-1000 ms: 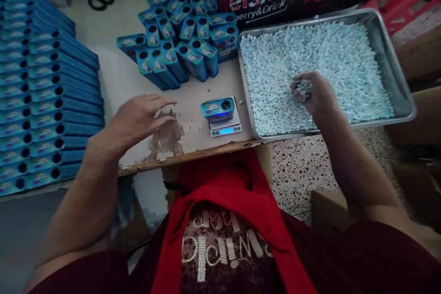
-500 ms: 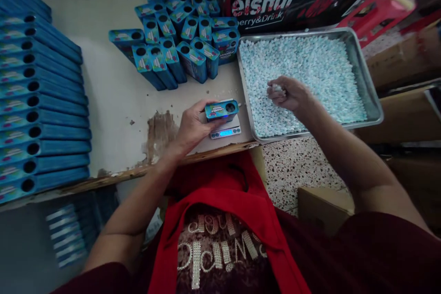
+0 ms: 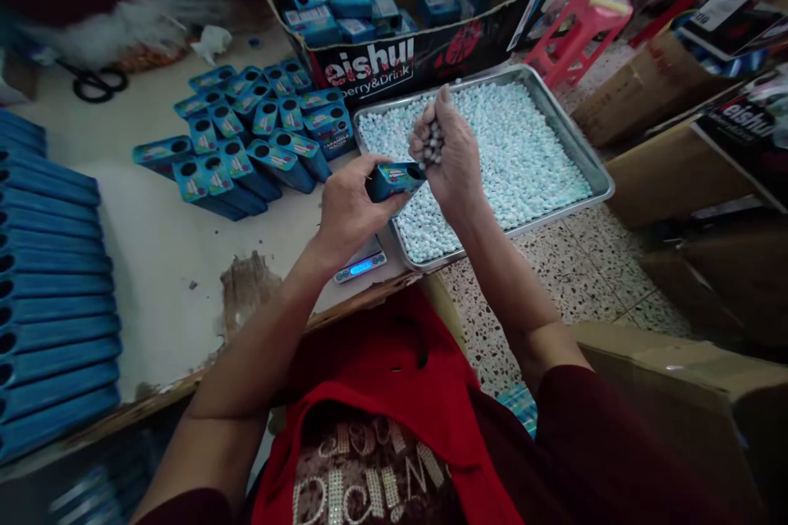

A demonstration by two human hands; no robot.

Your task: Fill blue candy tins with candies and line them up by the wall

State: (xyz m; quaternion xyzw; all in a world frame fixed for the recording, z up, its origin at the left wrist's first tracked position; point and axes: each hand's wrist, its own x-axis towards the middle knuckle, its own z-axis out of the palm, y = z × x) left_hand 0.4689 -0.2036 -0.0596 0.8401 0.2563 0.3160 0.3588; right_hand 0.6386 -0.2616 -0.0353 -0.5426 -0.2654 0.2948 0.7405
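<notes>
Tilted toward the right, a small blue candy box (image 3: 392, 179) with a round hole in its top is gripped in my left hand (image 3: 350, 209). Cupped right beside that hole, my right hand (image 3: 454, 154) is curled around a handful of small round candies (image 3: 432, 146). Below my right hand lies a metal tray (image 3: 607, 180) spread with pale blue and white candies (image 3: 517, 148). Under my left hand sits a small digital scale (image 3: 363, 266) with a lit blue display; its plate is partly hidden.
Left of the tray stands a cluster of blue boxes (image 3: 246, 119), holes upward. More blue boxes (image 3: 55, 287) are stacked at the far left. Behind the tray is a black cardboard carton (image 3: 369, 66) holding boxes. Scissors (image 3: 98, 84) lie at the back; a red stool (image 3: 572, 33) stands beyond the tray.
My left hand has lifted the candy box off the scale and tilted it toward the tray. My right hand has come up from the candies with a handful, to the box's hole. The view has shifted.
</notes>
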